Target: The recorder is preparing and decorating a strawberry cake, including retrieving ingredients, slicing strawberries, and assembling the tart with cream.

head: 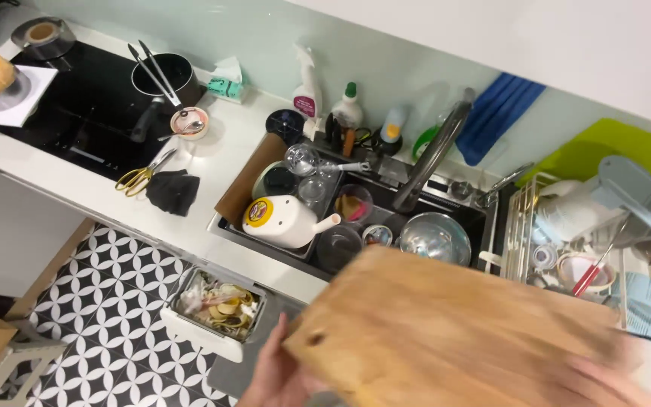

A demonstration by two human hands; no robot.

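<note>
Bright, even light from above. Soft shadows. Wooden board (453,332) near camera blurry from moving. Sink (356,215) sharp. Edges bend a bit.

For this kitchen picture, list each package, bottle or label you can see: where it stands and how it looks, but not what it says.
Spray bottle: behind the sink, white with a pink label.
Squeeze bottle: beside it, white with a green cap.
Tissue pack: by the black pot, teal and white.
White jug: lying in the sink, round yellow and red label on its end.
</note>
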